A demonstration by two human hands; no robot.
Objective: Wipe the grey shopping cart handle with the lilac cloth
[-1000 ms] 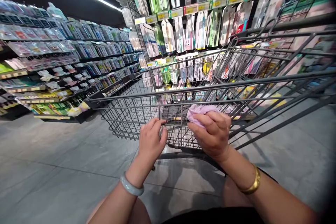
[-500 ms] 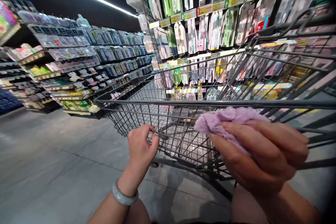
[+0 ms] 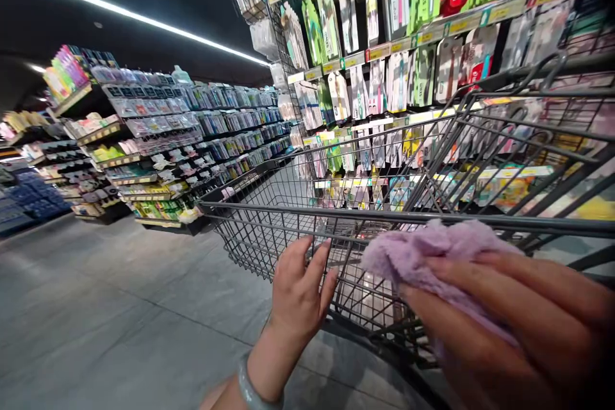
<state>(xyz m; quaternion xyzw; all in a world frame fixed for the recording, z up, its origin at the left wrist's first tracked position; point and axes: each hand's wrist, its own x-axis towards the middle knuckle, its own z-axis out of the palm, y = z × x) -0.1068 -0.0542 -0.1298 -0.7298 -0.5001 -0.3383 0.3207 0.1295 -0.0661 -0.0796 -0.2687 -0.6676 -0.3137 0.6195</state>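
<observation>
A fluffy purple cloth point(image 3: 437, 246) is bunched in my right hand point(image 3: 514, 320), whose fingers are wrapped over it. The cloth is just in front of the upper side rail of a dark wire shopping cart point(image 3: 269, 209); whether it presses on the rail I cannot tell. My left hand point(image 3: 298, 291) is at the cart's wire side, its fingers apart and holding nothing I can see. Its fingertips are close to the wires, but contact is unclear. A pale bangle point(image 3: 257, 391) circles my left wrist.
Behind the cart rises a rack of packaged toothbrushes point(image 3: 425, 77) with price strips. Further shelves of hanging packets point(image 3: 230, 115) stand at the left, beyond a grey floor point(image 3: 125, 282). Part of the cart's lower frame shows beneath the basket.
My left hand has shifted right along the cart's side, and its curled fingers have spread. My right hand with the cloth has moved slightly right and down. The scene sits lower in view.
</observation>
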